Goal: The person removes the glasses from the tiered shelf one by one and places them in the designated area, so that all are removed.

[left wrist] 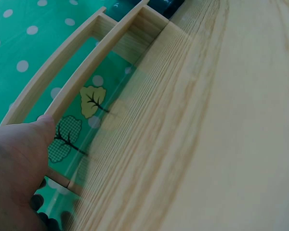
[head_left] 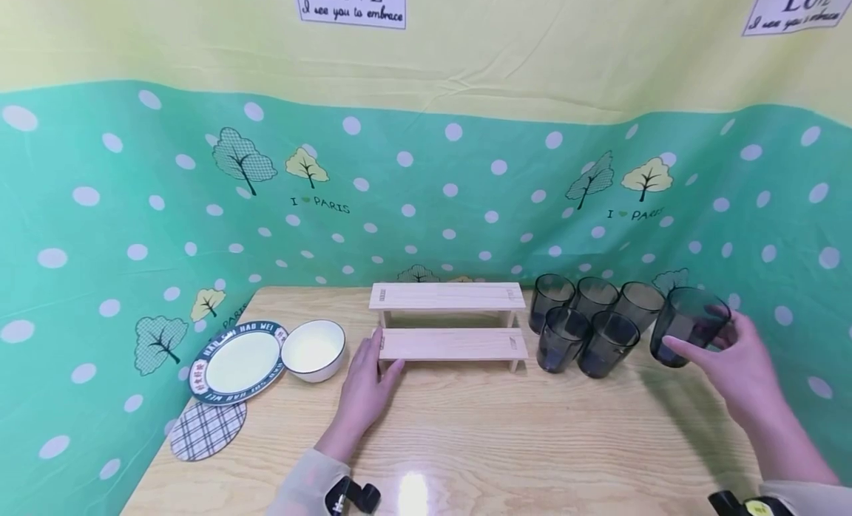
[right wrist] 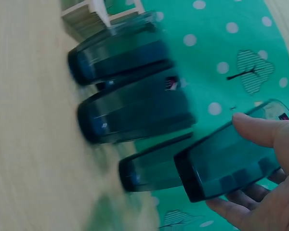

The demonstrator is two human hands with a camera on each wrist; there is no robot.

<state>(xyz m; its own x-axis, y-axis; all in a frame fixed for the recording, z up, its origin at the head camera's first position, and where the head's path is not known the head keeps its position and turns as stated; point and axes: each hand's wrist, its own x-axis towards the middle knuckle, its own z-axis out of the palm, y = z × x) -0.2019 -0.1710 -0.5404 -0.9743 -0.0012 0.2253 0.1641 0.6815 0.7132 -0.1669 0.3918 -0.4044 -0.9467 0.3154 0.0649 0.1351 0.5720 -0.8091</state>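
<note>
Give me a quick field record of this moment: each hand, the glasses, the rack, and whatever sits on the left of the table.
left hand: open, fingers resting on the left end of the wooden two-step rack
right hand: grips one dark tumbler, tilted, raised off the table
other tumblers: five, upright, clustered right of the rack
rack steps: both bare
left side: plate, white bowl, plaid coaster

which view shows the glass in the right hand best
The right wrist view: the dark glass fills the frame, thumb and fingers of the right hand around it. The head view shows it smaller, tilted beside the other glasses. The left wrist view misses it.
</note>
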